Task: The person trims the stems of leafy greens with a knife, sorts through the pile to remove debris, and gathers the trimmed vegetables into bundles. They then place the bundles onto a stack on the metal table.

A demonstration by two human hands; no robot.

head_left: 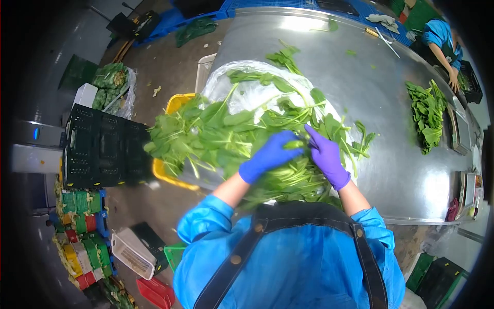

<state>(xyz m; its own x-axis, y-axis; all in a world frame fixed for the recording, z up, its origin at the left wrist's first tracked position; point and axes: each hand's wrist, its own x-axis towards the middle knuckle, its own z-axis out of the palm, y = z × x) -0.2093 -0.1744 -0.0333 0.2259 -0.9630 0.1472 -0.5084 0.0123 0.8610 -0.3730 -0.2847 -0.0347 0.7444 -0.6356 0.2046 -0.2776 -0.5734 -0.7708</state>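
Loose leafy greens point(226, 129) lie in a wide heap on the metal table and spill left over a yellow crate point(180, 102). Under part of the heap is a clear plastic bag point(244, 98). My left hand point(272, 155), in a blue glove, is over the middle of the heap with its fingers curled round some green stems. Just to its right, my right hand point(327, 157), in a purple glove, has its fingers closed at the stems; what they hold is too small to make out.
A bundle of greens point(426, 116) lies on the metal table point(381, 92) at the right, beside a scale point(458, 129). A co-worker point(441, 46) reaches toward a black crate point(471, 82) at the upper right. Dark stacked crates point(105, 149) stand at the left.
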